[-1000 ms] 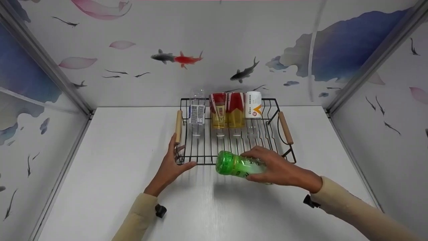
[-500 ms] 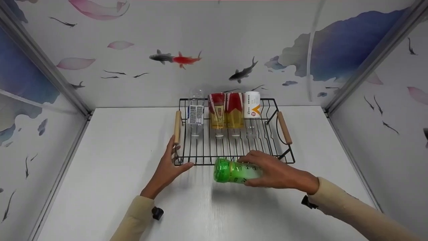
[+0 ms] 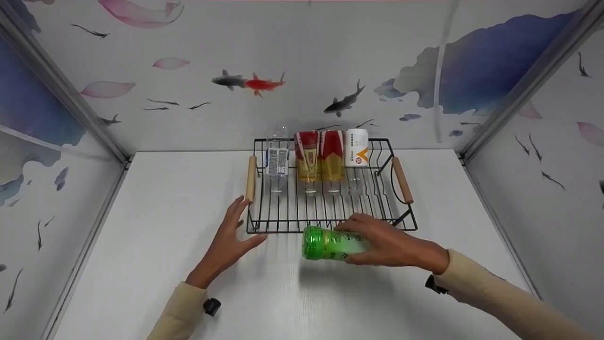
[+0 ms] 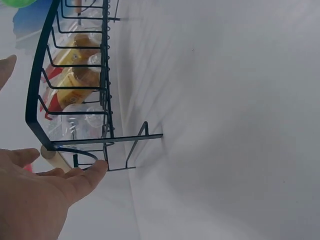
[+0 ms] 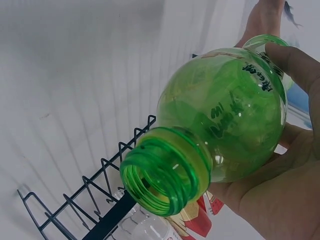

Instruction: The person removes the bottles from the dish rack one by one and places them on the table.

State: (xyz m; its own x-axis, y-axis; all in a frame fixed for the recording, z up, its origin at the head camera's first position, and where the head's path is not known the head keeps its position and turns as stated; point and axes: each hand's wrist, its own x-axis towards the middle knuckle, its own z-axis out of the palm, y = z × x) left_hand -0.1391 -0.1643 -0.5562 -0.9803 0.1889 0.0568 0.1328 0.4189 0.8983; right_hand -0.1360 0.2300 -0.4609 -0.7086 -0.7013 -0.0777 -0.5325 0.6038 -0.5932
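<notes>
My right hand (image 3: 388, 242) grips a green plastic bottle (image 3: 332, 243) lying sideways above the table, just in front of the black wire rack (image 3: 283, 232). In the right wrist view the bottle's threaded mouth (image 5: 157, 175) is uncapped. Beside the rack's front left corner is my left hand (image 3: 225, 245), fingers extended and thumb spread, holding nothing. Its fingertips are close to the left wooden handle (image 3: 251, 179); whether they touch is hard to tell. Along the rack's back lie a clear labelled bottle (image 3: 277, 162), two red-and-yellow bottles (image 3: 308, 158) and a white-labelled bottle (image 3: 356, 148).
The rack stands on a white table (image 3: 170, 208), with a second wooden handle (image 3: 402, 180) at its right. A printed back wall (image 3: 302, 42) rises directly behind it, and side walls enclose the table left and right.
The green bottle and right hand have dropped slightly toward the front and levelled out. My left hand has drawn back a little from the rack's corner, down and left.
</notes>
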